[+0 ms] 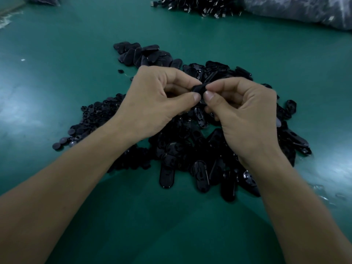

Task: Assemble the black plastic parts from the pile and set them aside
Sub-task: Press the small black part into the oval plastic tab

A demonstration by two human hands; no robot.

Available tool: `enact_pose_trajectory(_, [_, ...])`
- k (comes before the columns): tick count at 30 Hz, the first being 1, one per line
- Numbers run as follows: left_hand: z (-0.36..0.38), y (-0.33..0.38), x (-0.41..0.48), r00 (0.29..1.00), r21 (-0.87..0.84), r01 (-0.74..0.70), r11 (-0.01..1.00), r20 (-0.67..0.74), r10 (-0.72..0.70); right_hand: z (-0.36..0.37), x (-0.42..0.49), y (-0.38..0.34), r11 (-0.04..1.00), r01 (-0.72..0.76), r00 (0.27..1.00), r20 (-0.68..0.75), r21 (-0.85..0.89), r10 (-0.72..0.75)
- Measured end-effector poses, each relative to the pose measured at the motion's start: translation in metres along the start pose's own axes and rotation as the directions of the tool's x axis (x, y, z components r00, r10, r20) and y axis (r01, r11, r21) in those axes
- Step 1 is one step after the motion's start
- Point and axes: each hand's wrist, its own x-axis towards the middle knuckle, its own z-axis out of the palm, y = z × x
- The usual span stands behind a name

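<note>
Most of the small black part [199,88] is hidden behind fingertips, so its shape is hard to make out, and you cannot tell if it is one piece or two pushed together. The picture is dark, and the pieces in the big pile [181,149] blur into each other. At the top edge, a far heap [200,5] of dark bits with shiny ends is cut off, and so is a plastic bag [304,10] beside it. The left hand [152,96] has its fingers curled in and pinches the black part between thumb and first finger. The right hand [242,111] is curled the same way and pinches the other end, so the two thumbs are almost touching. The part is held up in the air, just above the middle of the pile on the green table [171,216]. Little round pieces [95,115] lie on the left side of the pile. Smooth oval pieces [144,55] lie at its far side.
</note>
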Motion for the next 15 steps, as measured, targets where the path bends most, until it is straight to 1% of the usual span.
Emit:
enact_pose_trajectory(6, [0.001,-0.005,0.000,1.000,0.078,-0.014,0.997,-0.004,0.015,0.000,0.000,0.001,0.998,-0.006,1.000,0.016,-0.056,0.007])
enact_pose_trajectory(10, [0.007,-0.007,-0.001,0.998,0.138,-0.005,0.990,-0.058,0.013,0.003,-0.003,0.000,0.994,0.002,1.000,-0.019,-0.111,-0.004])
enact_pose_trajectory(13, [0.010,-0.010,0.000,0.991,0.097,0.048,0.994,-0.130,-0.035,0.008,-0.006,-0.003,0.984,0.031,0.999,-0.030,-0.176,-0.037])
enact_pose_trajectory(15, [0.011,-0.010,0.000,0.988,0.055,0.077,0.995,-0.139,-0.069,0.010,-0.008,-0.005,0.972,0.062,0.997,-0.019,-0.228,-0.068])
